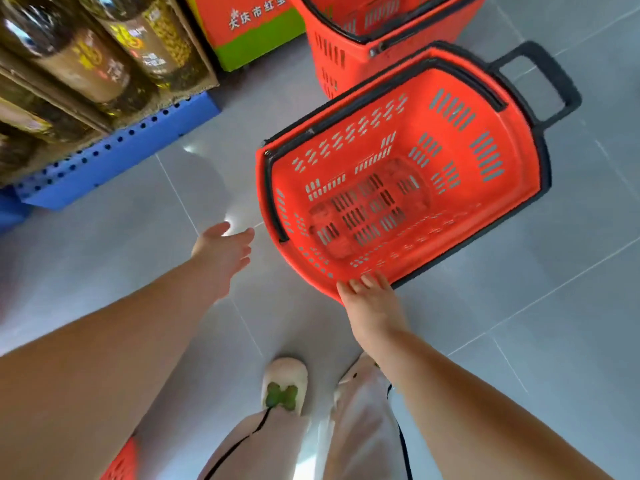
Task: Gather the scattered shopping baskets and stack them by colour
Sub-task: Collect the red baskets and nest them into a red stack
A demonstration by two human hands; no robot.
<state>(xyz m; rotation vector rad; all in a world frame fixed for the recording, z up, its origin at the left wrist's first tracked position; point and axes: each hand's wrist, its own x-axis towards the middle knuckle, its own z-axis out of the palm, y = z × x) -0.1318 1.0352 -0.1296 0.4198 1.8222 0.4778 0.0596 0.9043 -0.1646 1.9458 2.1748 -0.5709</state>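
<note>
A red shopping basket (478, 188) with black rim handles and a black pull handle hangs tilted above the grey floor, its inside facing me. My right hand (372, 299) grips its near rim, fingers curled over the edge. My left hand (225, 251) is open, fingers spread, just left of the basket and not touching it. Beyond the tilted one, a second red basket (349, 46) stands upright on the floor at the top. A corner of another red basket (123, 462) shows at the bottom left under my left arm.
A blue perforated shelf base (114, 154) with boxed bottles (104, 57) runs along the left. An orange and green box (249, 26) stands at the top centre. My feet in pale slippers (284, 386) are on the grey tiled floor (554, 306) below.
</note>
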